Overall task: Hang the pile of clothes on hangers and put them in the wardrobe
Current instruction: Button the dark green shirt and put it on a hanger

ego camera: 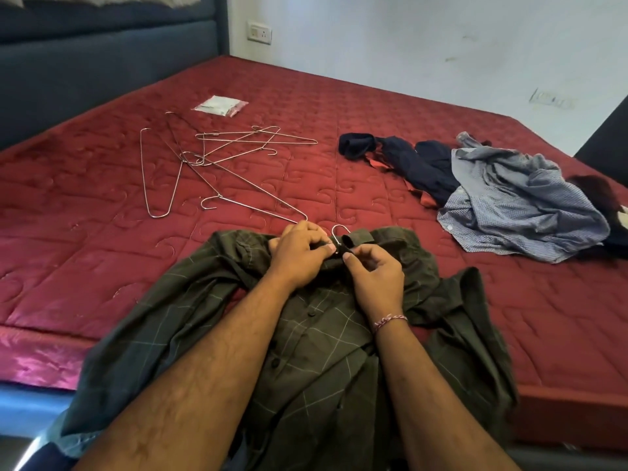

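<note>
A dark green checked shirt [316, 338] lies spread on the near edge of the red mattress [102, 266]. A metal hanger's hook [341, 231] sticks out at its collar; the rest of that hanger is hidden inside the shirt. My left hand [300, 254] pinches the collar just left of the hook. My right hand [373, 273] pinches the collar's other side, fingers curled. Several loose wire hangers [210, 158] lie scattered at the mattress's middle left. A pile of clothes [503, 198], dark blue and light blue checked, lies at the right.
A small white packet [221, 105] lies far back on the mattress. A dark blue headboard [102, 56] runs along the left, and a white wall with a socket [259, 32] stands behind. A dark object [608, 137] sits at the far right edge.
</note>
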Demonstrator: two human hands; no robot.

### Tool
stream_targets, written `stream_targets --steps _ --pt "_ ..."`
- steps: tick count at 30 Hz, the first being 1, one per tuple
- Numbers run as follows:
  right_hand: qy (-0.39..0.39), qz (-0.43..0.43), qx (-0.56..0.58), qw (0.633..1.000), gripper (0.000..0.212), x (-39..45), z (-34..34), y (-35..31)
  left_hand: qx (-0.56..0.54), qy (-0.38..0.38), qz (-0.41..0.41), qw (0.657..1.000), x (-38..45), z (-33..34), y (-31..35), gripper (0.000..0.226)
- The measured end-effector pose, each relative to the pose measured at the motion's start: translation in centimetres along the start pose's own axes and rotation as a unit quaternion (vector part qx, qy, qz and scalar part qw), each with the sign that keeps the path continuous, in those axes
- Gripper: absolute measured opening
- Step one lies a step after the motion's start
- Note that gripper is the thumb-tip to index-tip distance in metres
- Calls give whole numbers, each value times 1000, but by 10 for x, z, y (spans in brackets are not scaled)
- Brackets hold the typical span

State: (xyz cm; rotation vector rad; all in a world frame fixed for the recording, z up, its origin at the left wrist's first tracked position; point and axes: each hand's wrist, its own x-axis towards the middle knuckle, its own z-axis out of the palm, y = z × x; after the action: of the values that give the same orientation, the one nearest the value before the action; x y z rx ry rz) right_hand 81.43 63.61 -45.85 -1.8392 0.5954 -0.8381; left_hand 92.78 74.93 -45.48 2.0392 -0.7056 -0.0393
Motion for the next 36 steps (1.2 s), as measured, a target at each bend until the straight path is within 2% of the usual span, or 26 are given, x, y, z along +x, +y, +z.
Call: stream_targets --steps 6,9,13,18,21,26,30,33,36 --pt "-33 -50 -20 998 10 0 2 4 -6 -26 -6 1000 3 1 -5 11" --pt "-31 -71 -20 997 13 -1 3 2 5 -44 -6 999 4 3 -5 11" --pt "-23 -94 -40 994 15 -2 8 3 -58 -47 -27 997 4 1 -5 13" --pt "-6 -143 -98 985 15 -4 13 5 -53 -79 -38 995 3 -4 -1 19" --pt "-1 -140 -124 982 18 -5 14 4 -58 -97 -41 993 5 -4 -5 29" --pt "18 -129 -171 977 12 -9 15 2 65 -113 -8 991 4 1 -1 27" --pt "21 -112 -186 976 11 -10 17 0 63 -124 -15 990 3 3 -3 37" --pt "24 -98 -174 980 14 -8 17 1 68 -110 -3 992 3 2 -3 23" --pt "18 -78 -181 980 19 -6 18 2 56 -108 3 993 3 1 -4 19"
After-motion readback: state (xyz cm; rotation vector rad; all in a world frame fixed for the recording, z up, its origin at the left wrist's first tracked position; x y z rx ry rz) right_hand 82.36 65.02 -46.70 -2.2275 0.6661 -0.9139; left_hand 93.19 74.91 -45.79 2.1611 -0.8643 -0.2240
